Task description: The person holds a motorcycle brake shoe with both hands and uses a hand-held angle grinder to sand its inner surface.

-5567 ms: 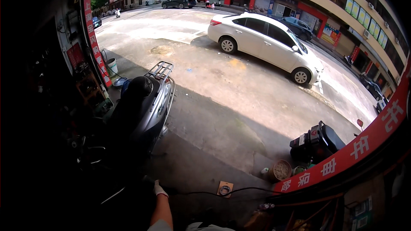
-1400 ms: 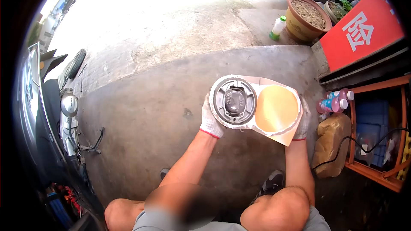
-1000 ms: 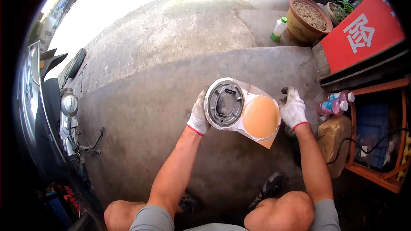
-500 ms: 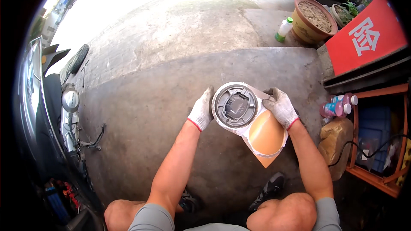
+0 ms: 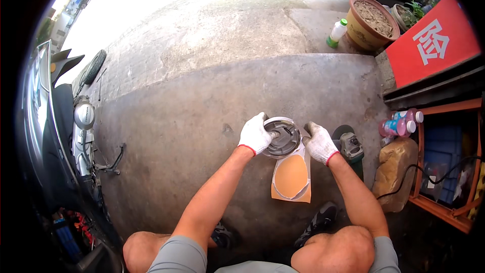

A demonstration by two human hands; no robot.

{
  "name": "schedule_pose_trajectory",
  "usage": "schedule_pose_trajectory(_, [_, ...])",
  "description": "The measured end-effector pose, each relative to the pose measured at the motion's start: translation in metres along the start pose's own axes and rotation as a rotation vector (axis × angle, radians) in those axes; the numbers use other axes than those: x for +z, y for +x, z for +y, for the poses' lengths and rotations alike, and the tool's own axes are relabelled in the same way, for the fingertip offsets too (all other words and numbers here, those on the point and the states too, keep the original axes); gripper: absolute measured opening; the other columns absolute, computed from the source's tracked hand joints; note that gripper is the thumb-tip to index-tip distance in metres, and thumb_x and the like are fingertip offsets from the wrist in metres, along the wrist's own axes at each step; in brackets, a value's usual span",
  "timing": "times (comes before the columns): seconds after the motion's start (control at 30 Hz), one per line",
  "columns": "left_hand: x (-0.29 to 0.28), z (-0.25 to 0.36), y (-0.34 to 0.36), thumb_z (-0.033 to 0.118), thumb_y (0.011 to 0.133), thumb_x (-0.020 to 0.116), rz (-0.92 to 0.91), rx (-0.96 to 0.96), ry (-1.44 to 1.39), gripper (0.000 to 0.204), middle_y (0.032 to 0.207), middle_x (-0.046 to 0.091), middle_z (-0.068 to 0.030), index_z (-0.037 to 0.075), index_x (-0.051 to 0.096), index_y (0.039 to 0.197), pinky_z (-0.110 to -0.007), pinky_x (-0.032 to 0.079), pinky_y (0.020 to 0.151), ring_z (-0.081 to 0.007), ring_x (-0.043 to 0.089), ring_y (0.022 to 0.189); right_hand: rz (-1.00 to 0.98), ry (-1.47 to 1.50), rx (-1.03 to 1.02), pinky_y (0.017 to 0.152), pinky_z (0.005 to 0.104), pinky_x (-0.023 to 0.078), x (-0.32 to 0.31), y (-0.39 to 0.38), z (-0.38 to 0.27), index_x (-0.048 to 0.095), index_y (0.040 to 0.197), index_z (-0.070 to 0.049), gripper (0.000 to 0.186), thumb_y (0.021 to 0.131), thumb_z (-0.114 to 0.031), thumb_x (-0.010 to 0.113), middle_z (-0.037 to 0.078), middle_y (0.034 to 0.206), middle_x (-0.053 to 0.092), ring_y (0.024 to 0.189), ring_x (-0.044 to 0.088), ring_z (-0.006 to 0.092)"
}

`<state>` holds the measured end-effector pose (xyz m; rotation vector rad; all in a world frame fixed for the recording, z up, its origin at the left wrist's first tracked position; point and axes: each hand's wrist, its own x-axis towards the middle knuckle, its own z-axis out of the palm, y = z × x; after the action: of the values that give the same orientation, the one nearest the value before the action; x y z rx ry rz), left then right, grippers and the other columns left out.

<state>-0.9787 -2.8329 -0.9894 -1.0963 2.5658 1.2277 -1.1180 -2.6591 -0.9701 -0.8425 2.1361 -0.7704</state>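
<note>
I note my left hand [image 5: 255, 134] clamped on the metal brake-shoe ring [image 5: 288, 141], between both hands; right hand [image 5: 320, 143] by the cardboard backing [image 5: 291, 177] (pinch unclear). Judged: ring stiff, weighty; backing light, tearable; best hold, outer rim

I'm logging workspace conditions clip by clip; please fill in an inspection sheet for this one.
Surface: mottled concrete floor.
Job's things: round metal part; card with an orange oval.
Clutter: power tool beside the right forearm; pink bottles and tan block by the orange rack.
Hands: both gloved; left hand grips the round metal part; right hand near the card's top, contact unclear.
Cables: black cable across the tan block.
Surroundings: motorbike left; flowerpot and red sign upper right.
</note>
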Motion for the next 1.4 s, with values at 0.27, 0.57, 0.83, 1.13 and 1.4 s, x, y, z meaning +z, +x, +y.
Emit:
schedule_pose_trajectory(0.27, [0.016, -0.036, 0.008, 0.022, 0.074, 0.08, 0.248, -0.116, 0.097, 0.041, 0.101, 0.068, -0.0215, 0.001, 0.061, 0.104, -0.045, 0.052, 0.087, -0.0384, 0.066, 0.101, -0.192, 0.228, -0.318, 0.086, 0.0426, 0.053, 0.03, -0.038, -0.085, 0.065, 0.099, 0.001, 0.022, 0.081, 0.004, 0.053, 0.025, 0.097, 0.068, 0.097, 0.066, 0.0402])
schedule_pose_trajectory(0.57, [-0.018, -0.048, 0.007, 0.021, 0.071, 0.084, 0.226, -0.057, -0.052, 0.049, 0.1, 0.07, -0.0244, -0.004, 0.063, 0.108, -0.042, 0.054, 0.086, -0.0371, 0.069, 0.098, 0.34, 0.195, -0.114, 0.086, 0.0341, 0.052, -0.076, 0.012, 0.0, 0.062, 0.111, 0.001, 0.023, 0.088, 0.003, 0.06, 0.015, 0.102, 0.068, 0.094, 0.067, 0.0239])
schedule_pose_trajectory(0.83, [-0.04, -0.031, 0.004, 0.012, 0.073, 0.081, 0.073, 0.049, -0.41, 0.042, 0.097, 0.071, -0.0154, -0.004, 0.063, 0.107, -0.034, 0.054, 0.085, -0.0211, 0.068, 0.092, 0.907, -0.334, -0.076, 0.097, 0.044, 0.047, -0.176, 0.073, 0.116, 0.06, 0.122, -0.005, 0.038, 0.085, -0.009, 0.069, 0.019, 0.119, 0.063, 0.113, 0.059, 0.0362])
schedule_pose_trajectory(1.13, [-0.032, -0.008, 0.004, 0.022, 0.071, 0.081, -0.119, 0.073, -0.293, 0.058, 0.103, 0.07, -0.0243, -0.006, 0.06, 0.117, -0.039, 0.053, 0.086, -0.0326, 0.069, 0.098, -0.129, 0.53, -0.068, 0.081, 0.0323, 0.052, -0.052, 0.027, 0.001, 0.065, 0.118, -0.002, 0.039, 0.102, -0.037, 0.057, 0.01, 0.103, 0.07, 0.093, 0.064, 0.0171])
schedule_pose_trajectory(1.4, [-0.002, 0.013, -0.001, 0.02, 0.07, 0.08, -0.035, 0.1, -0.098, 0.048, 0.103, 0.07, -0.0212, 0.003, 0.063, 0.111, -0.042, 0.053, 0.087, -0.0348, 0.068, 0.1, 0.201, 0.26, 0.01, 0.078, 0.0439, 0.051, 0.006, 0.0, -0.013, 0.059, 0.093, 0.003, 0.019, 0.09, -0.013, 0.067, 0.026, 0.094, 0.066, 0.093, 0.065, 0.0406])
